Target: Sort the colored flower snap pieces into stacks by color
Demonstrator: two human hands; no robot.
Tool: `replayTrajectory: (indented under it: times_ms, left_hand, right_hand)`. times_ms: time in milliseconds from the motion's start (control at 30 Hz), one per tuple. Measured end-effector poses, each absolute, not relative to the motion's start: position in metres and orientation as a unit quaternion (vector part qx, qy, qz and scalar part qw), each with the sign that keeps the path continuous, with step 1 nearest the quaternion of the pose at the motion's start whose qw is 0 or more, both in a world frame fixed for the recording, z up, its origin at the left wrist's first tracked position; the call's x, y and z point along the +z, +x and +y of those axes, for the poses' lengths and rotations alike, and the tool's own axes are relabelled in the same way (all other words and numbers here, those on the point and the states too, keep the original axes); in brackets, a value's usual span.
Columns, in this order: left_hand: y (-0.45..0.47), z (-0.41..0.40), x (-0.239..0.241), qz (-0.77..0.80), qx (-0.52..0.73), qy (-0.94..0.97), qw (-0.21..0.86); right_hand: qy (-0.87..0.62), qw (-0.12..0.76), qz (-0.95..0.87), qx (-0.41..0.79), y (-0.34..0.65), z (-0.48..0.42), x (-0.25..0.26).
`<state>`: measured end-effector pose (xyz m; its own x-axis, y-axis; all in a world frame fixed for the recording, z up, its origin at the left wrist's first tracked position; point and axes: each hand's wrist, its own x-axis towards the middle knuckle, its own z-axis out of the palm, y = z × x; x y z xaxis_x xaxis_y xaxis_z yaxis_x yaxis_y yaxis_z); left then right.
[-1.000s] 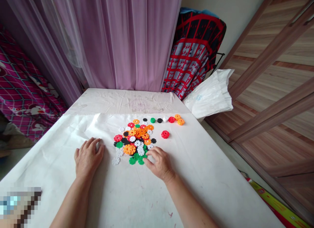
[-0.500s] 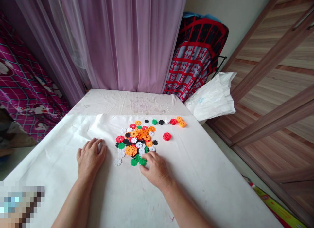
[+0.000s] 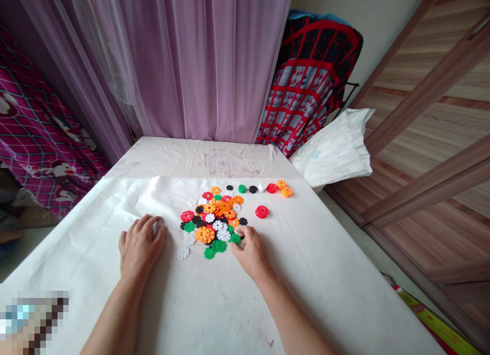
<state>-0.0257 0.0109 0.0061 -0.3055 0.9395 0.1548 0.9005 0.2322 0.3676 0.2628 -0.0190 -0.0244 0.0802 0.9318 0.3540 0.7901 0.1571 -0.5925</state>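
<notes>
A heap of flat plastic snowflake discs [image 3: 214, 220] in orange, white, green, red and black lies on the white cloth-covered table [image 3: 314, 263]. My left hand [image 3: 140, 246] rests flat on the cloth just left of the heap, fingers stretched out and holding nothing. My right hand [image 3: 253, 251] sits at the heap's near right edge, its fingertips pinched together on a green disc [image 3: 235, 238]. A single red disc [image 3: 262, 211] lies apart to the right. Several discs form a row [image 3: 264, 187] along the far side.
Purple curtains [image 3: 191, 64] hang behind the table. A red and black checked cloth [image 3: 306, 84] drapes at the back right, with a white plastic bag [image 3: 337, 151] beside the table's right edge. Pink patterned bedding [image 3: 38, 141] is at the left, and wooden panelling [image 3: 432, 141] at the right.
My right hand has slid from the green discs at the heap's near edge up and right to its right edge, fingers drawn together. The left hand has stayed put.
</notes>
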Motion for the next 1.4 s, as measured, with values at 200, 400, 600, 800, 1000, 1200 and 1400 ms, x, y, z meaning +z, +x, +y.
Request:
replayTrajectory:
  times_ms: [200,400,600,800,1000,1200,1400]
  left_hand:
    - [-0.025,0.011,0.008,0.781,0.191,0.592,0.048]
    - [-0.027,0.011,0.005,0.783,0.190,0.590,0.051]
    - [-0.030,0.011,-0.004,0.784,0.208,0.583,0.043]
    - [-0.029,0.011,-0.002,0.788,0.202,0.580,0.048]
    - [-0.029,0.010,0.000,0.787,0.189,0.585,0.049]
    - [-0.027,0.010,0.003,0.785,0.180,0.590,0.046]
    - [-0.026,0.011,0.007,0.784,0.172,0.594,0.051]
  right_hand:
    - [-0.670,0.409,-0.610,0.112,0.299,0.042,0.005]
    - [-0.696,0.322,-0.636,0.080,0.317,0.134,0.031]
    - [-0.710,0.257,-0.650,0.080,0.312,0.164,0.022]
    - [-0.712,0.240,-0.654,0.088,0.311,0.171,0.021]
    - [-0.687,0.290,-0.661,0.086,0.319,0.166,0.025]
    - [-0.656,0.362,-0.655,0.096,0.325,0.103,0.023]
    - [-0.612,0.375,-0.675,0.172,0.305,0.016,0.005]
